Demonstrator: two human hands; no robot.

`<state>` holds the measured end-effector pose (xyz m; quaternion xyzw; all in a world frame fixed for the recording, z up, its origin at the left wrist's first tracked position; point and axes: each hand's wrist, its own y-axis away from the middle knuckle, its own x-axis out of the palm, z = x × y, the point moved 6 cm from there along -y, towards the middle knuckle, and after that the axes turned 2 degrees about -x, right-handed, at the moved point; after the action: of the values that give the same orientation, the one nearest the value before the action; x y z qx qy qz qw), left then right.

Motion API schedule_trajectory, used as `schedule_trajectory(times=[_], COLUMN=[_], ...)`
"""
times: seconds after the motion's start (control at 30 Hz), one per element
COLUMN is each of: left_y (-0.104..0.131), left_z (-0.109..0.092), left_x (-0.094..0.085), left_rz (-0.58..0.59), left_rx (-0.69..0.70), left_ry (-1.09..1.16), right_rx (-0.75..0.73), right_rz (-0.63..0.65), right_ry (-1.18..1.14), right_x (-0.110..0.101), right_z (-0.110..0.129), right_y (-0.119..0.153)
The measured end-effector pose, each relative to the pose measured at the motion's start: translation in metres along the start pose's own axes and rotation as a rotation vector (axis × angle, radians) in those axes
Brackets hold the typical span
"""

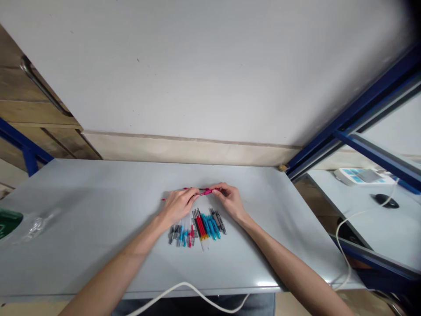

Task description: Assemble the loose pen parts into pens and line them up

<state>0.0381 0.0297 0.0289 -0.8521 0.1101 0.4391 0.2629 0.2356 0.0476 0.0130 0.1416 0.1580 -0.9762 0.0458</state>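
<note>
A pink pen part [206, 192] lies between my two hands, above the grey table. My right hand [229, 199] pinches its right end. The closed fingers of my left hand [180, 204] meet its left end. Behind my left hand another thin pink piece [163, 199] pokes out to the left. Nearer to me lie several red refills [200, 224], several blue pen barrels [211, 226] and some grey barrels [219, 220]. Left of them is a group of clear, blue, black and pink pen parts [182, 235].
At the table's [98, 210] left edge are a green object [9, 223] and crumpled clear plastic [37, 227]. A white cable [186, 284] crosses the near edge. On the right, past a blue frame [329, 118], a side table holds a white device [365, 176] and a black mouse [387, 201].
</note>
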Motion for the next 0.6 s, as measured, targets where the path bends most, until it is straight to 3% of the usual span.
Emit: schedule_trajectory(times=[0.3,0.43,0.6], left_y=[0.002,0.001,0.005], left_z=[0.003,-0.004,-0.025], left_x=[0.0,-0.004,-0.007], left_rz=[0.011,0.036,0.056], left_rx=[0.046,0.105,0.179], left_ry=[0.035,-0.063,-0.115], right_rx=[-0.012,-0.135,-0.298], right_rz=[-0.035,-0.02,0.095], right_ry=[0.119,0.134,0.178], right_x=[0.004,0.011,0.027], right_z=[0.013,0.032,0.058], right_y=[0.005,0.013,0.023])
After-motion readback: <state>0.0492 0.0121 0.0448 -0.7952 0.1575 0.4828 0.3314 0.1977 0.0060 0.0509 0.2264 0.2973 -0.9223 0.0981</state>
